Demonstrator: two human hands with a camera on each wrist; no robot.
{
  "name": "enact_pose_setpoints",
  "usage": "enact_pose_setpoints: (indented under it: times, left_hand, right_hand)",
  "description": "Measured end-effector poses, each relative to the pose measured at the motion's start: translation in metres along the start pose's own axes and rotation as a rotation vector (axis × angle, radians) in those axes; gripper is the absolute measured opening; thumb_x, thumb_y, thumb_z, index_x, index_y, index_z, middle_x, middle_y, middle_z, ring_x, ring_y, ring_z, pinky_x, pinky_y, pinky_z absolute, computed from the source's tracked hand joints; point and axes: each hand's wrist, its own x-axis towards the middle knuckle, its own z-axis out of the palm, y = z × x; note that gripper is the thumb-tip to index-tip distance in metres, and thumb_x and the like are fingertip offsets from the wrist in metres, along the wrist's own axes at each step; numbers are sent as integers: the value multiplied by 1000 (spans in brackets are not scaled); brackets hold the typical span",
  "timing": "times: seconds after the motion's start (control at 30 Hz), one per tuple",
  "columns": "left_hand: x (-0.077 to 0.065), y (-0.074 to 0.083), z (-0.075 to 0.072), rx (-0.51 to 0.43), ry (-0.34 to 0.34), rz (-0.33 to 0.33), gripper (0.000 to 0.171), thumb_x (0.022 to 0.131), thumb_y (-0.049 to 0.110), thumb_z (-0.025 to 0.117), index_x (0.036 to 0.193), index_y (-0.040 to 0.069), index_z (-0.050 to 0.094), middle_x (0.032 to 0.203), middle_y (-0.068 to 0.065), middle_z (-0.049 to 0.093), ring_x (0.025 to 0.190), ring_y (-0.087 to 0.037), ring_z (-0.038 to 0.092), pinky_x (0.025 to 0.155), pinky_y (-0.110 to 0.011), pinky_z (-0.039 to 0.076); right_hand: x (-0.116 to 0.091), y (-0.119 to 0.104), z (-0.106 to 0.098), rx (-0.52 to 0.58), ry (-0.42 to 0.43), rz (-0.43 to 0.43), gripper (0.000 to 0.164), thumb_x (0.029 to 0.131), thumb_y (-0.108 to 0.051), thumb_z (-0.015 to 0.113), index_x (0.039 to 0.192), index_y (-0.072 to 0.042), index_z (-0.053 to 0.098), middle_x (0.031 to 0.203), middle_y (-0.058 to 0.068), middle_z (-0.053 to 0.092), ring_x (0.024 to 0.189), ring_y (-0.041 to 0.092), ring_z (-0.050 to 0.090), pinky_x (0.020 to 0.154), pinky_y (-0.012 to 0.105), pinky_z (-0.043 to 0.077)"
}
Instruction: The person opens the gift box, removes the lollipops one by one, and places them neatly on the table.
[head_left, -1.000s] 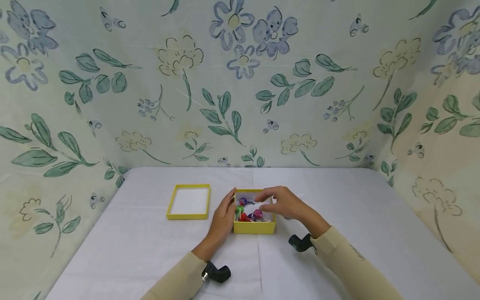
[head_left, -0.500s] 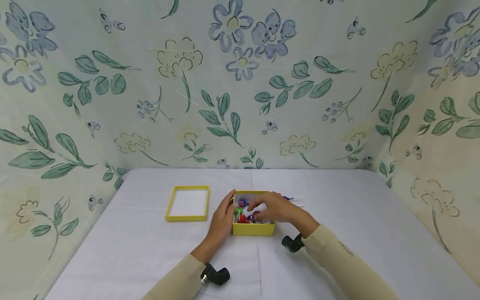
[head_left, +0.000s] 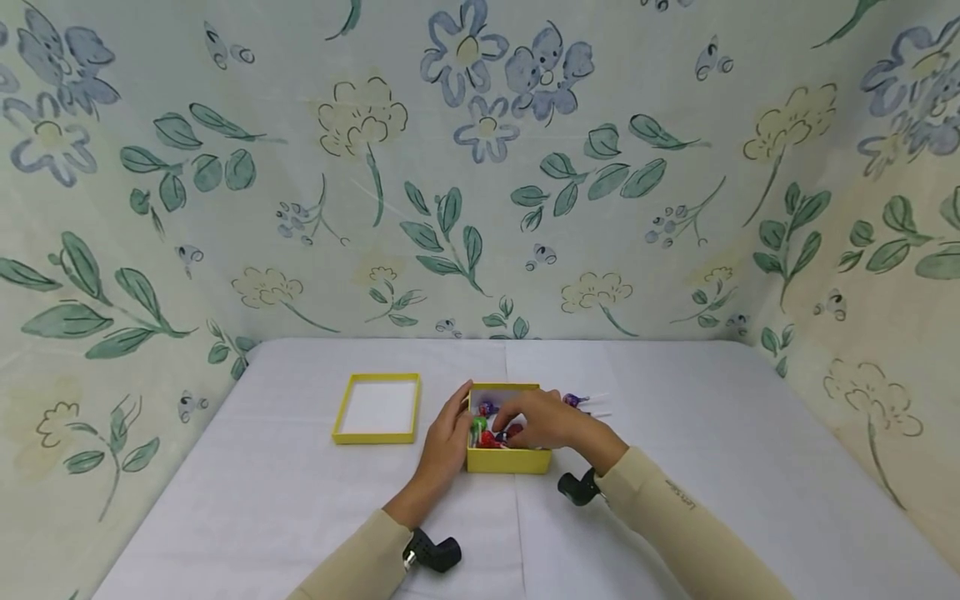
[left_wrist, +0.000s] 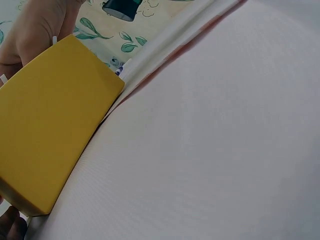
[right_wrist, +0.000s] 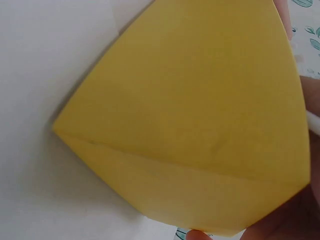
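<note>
My left hand (head_left: 446,437) rests along the left side of a yellow box (head_left: 508,462), its fingers straight against the wall. The right hand (head_left: 542,419) reaches over the box's right wall, thumb and forefinger curled down round a dark pink lollipop (head_left: 514,431), which they partly hide. Also in the box lie a purple lollipop (head_left: 487,408), a green one (head_left: 479,423) and a red one (head_left: 487,439). In the left wrist view the yellow box (left_wrist: 55,125) blocks the inside from sight, with the right hand (left_wrist: 37,30) behind it. Yellow box walls (right_wrist: 190,100) fill the right wrist view.
The yellow-rimmed lid (head_left: 376,408) with a white inside lies left of the box on the white tablecloth (head_left: 300,500). A purple lollipop (head_left: 573,400) with its white stick lies right of the box, beside another stick. Floral cloth (head_left: 480,208) hangs behind.
My right hand has moved left and down into the box, its fingers closing in at the dark pink lollipop. The lollipops at right have come out from behind it. The left hand stays put.
</note>
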Motion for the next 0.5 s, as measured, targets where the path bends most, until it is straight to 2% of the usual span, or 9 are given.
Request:
enact_pose_setpoints:
  times: [0.17,0.5]
  left_hand:
    - [0,1,-1,0,-10,-8,48,103,18,38,149,31,34,151,4,38,136,-17,38,112,-38,33]
    - [2,2,0,0,-9,-20,48,103,19,37,149,33,34,150,4,38,137,-16,37,113,-38,31]
  right_hand:
    - [2,0,0,-4,-23,6,15,81,-19,77,92,-28,75,87,-16,66,96,16,55,84,51,34]
    - [6,0,-2,-13,-58,29,14,83,-19,75,94,-28,75,85,-16,65,94,14,56,82,48,35]
